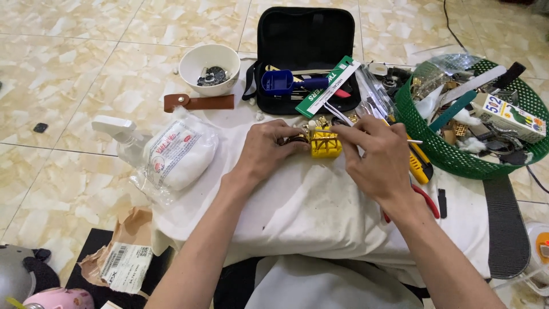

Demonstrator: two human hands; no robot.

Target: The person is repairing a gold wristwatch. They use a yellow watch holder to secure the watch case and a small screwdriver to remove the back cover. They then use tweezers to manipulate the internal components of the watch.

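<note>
A small yellow plastic holder block [326, 145] sits on a white cloth [309, 200] spread over a low support. My left hand [266, 150] grips a dark round part with a gold-coloured band against the block's left side. My right hand [377, 153] rests at the block's right side and pinches a thin metal tool whose tip sticks out to the right. What lies inside the block is hidden by my fingers.
An open black tool case [303, 46] with a blue tool lies behind. A white bowl [209, 67], brown leather strap [199, 102], spray bottle [123, 134] and cotton bag [176, 154] are at the left. A green basket [434, 146] of parts, yellow knife [420, 166] and red-handled pliers are at the right.
</note>
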